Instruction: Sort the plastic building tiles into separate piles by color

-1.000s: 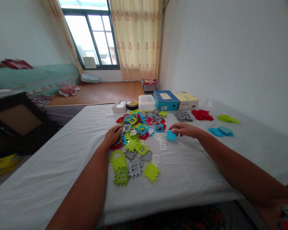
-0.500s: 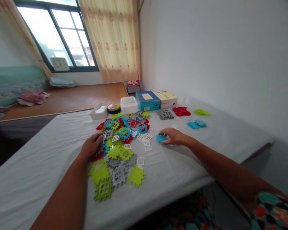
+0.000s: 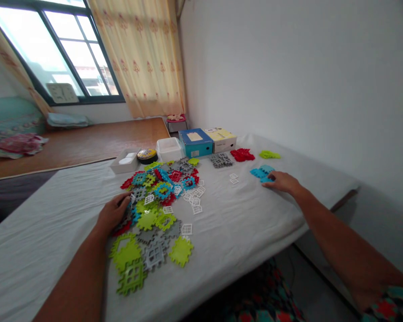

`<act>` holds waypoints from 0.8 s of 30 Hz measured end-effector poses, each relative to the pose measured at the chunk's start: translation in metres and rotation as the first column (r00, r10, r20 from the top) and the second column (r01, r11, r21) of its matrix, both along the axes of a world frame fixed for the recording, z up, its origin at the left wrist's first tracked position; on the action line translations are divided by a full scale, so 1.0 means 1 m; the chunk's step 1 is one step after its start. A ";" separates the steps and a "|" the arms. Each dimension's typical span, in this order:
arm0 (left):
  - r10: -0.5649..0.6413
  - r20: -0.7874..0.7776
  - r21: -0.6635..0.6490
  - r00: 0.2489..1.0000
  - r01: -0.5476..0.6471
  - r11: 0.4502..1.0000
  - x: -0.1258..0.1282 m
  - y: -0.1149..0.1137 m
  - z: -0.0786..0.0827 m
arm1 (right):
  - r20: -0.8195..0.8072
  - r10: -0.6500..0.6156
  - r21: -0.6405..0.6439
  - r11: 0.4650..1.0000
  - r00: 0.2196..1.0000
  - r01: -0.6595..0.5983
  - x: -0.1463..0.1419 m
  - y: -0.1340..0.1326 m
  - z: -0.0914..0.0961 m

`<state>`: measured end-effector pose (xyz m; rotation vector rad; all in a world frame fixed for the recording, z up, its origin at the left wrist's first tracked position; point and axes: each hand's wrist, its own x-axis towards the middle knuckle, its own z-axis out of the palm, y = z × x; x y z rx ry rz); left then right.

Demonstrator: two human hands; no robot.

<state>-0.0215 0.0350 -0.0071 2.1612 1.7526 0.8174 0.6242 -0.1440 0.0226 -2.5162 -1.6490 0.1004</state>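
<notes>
My right hand [image 3: 282, 182] is at the small blue stack at right, its fingers closed on a blue building tile [image 3: 266, 180] with toothed edges. That tile touches or overlaps the other blue tiles [image 3: 257, 172]. At the left side of a mixed heap, my left hand [image 3: 113, 213] has its fingers curled in against the pieces. A small white lattice piece [image 3: 133, 197] shows by its fingertips; whether it is held is hidden. The heap has lime tiles [image 3: 147, 219], grey tiles [image 3: 154, 254] and red and blue ones, with white window pieces [image 3: 195, 197] along its right side.
Sorted grey tiles [image 3: 220, 160], red tiles [image 3: 242, 154] and lime tiles [image 3: 269, 154] lie towards the back. Behind the heap stand a white tray [image 3: 116, 167], a round tin [image 3: 147, 155], a clear tub [image 3: 169, 154], a blue box [image 3: 196, 150] and a yellow-white box [image 3: 223, 145].
My right hand has carried the blue tile right to the blue stack. A second white window piece now lies beside the lone one. My left hand stays at the heap; the view has turned right.
</notes>
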 end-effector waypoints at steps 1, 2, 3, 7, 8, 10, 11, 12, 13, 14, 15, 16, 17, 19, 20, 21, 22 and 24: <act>0.001 0.003 -0.002 1.000 -0.001 1.000 0.000 0.000 0.000 | 0.017 0.002 0.005 1.000 1.000 -0.002 -0.003 0.001 0.003; 0.005 0.008 -0.002 1.000 -0.005 1.000 0.001 0.000 0.000 | 0.049 -0.008 0.006 1.000 0.999 0.008 -0.007 0.003 0.007; 0.011 0.014 -0.003 1.000 -0.010 1.000 0.002 -0.002 0.000 | 0.093 -0.026 0.003 1.000 0.995 0.026 -0.014 0.005 0.013; 0.025 0.032 -0.014 0.999 -0.025 1.000 0.008 -0.010 0.006 | 0.160 0.124 0.012 0.992 0.979 -0.128 -0.067 0.024 0.037; 0.025 0.032 -0.013 0.999 -0.024 1.000 0.010 -0.012 0.007 | 0.107 0.252 0.021 0.967 0.962 -0.256 -0.088 0.031 0.041; 0.011 0.035 -0.009 0.999 -0.011 1.000 0.013 -0.016 0.010 | -0.036 0.524 0.059 0.851 0.851 -0.522 -0.137 0.048 0.044; 0.003 0.039 -0.004 0.999 -0.003 1.000 0.014 -0.018 0.010 | -0.096 0.631 0.089 0.776 0.770 -0.624 -0.163 0.056 0.044; -0.005 0.043 0.000 0.999 0.005 1.000 0.014 -0.019 0.011 | -0.128 0.710 0.126 0.705 0.693 -0.698 -0.188 0.065 0.044; -0.010 0.048 0.004 0.999 0.010 1.000 0.015 -0.020 0.011 | -0.127 0.761 0.169 0.648 0.636 -0.742 -0.211 0.074 0.043; -0.012 0.054 0.007 0.998 0.012 1.000 0.015 -0.021 0.011 | -0.100 0.788 0.213 0.613 0.607 -0.761 -0.231 0.082 0.042; -0.014 0.060 0.009 0.998 0.013 1.000 0.015 -0.022 0.011 | -0.058 0.794 0.251 0.598 0.605 -0.761 -0.247 0.090 0.041; -0.016 0.066 0.007 0.998 0.015 1.000 0.015 -0.022 0.010 | -0.013 0.785 0.277 0.598 0.619 -0.752 -0.259 0.098 0.041; -0.018 0.073 0.005 0.997 0.017 1.000 0.015 -0.022 0.010 | 0.024 0.767 0.286 0.610 0.641 -0.740 -0.268 0.106 0.041; -0.022 0.084 0.002 0.996 0.022 1.000 0.015 -0.021 0.009 | 0.051 0.745 0.260 0.634 0.665 -0.729 -0.276 0.118 0.040; -0.024 0.089 0.002 0.996 0.024 1.000 0.015 -0.021 0.009 | 0.041 0.745 0.248 0.638 0.666 -0.729 -0.278 0.123 0.040; -0.025 0.093 0.003 0.995 0.025 1.000 0.015 -0.020 0.008 | 0.018 0.746 0.253 0.641 0.666 -0.725 -0.277 0.125 0.040; -0.027 0.097 0.005 0.995 0.026 1.000 0.014 -0.019 0.007 | -0.017 0.748 0.270 0.643 0.664 -0.717 -0.275 0.127 0.039; -0.031 0.102 0.008 0.994 0.030 1.000 0.014 -0.018 0.005 | -0.124 0.751 0.294 0.652 0.649 -0.699 -0.270 0.126 0.037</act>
